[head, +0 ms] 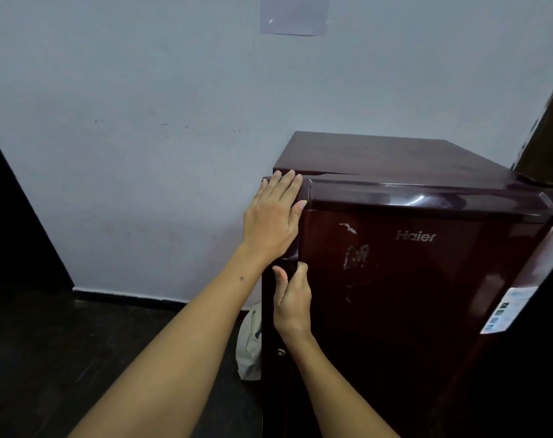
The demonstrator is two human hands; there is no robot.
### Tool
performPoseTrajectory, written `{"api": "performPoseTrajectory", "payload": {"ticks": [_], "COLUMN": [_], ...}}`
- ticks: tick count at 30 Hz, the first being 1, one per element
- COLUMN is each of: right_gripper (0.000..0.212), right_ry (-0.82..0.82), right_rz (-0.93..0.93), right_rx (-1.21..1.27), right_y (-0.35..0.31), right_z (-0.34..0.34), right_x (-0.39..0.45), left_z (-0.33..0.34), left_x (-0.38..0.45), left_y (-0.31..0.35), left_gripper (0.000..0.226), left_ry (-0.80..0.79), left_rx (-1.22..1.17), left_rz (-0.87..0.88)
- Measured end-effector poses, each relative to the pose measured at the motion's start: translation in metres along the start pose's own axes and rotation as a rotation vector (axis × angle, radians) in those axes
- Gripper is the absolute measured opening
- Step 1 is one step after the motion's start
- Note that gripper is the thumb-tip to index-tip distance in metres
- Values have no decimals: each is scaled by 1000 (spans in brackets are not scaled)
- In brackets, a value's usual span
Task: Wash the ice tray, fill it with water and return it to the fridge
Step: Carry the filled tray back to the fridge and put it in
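A dark maroon fridge (411, 279) stands against the pale wall, its door a crack off the body at the top left corner. My left hand (273, 216) lies flat with straight fingers on the door's upper left corner. Just below it, my right hand (292, 301) curls its fingers round the door's left edge, thumb up along the edge. No ice tray is in view.
A white plastic bag (249, 343) sits on the dark floor beside the fridge's left side. A dark wooden frame (544, 121) rises at the right. A dark opening lies at the far left.
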State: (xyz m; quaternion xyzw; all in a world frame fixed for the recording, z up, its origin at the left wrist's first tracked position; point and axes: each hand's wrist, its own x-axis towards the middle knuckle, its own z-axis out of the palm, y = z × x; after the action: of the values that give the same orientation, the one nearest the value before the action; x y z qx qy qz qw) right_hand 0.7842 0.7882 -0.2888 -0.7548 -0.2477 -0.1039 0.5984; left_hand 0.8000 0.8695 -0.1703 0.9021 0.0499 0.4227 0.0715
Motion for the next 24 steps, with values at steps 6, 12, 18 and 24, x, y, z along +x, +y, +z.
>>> {"api": "performPoseTrajectory", "payload": {"ticks": [6, 12, 18, 24], "right_gripper": [58, 61, 41, 44], "right_ry": [-33, -40, -32, -52], "right_rz": [12, 12, 26, 41], "right_rx": [-59, -79, -98, -132], "right_y": [7, 14, 19, 18], "right_z": [8, 13, 14, 13], "right_x": [20, 24, 23, 21], "left_z": [18, 28, 27, 25], "left_x": [18, 20, 20, 21], "left_y": [-14, -20, -21, -21], "left_gripper": [52, 52, 53, 48], "left_ry": [-31, -13, -17, -44], "left_rx": [-12, -19, -20, -32], "left_rz": [14, 29, 33, 21]}}
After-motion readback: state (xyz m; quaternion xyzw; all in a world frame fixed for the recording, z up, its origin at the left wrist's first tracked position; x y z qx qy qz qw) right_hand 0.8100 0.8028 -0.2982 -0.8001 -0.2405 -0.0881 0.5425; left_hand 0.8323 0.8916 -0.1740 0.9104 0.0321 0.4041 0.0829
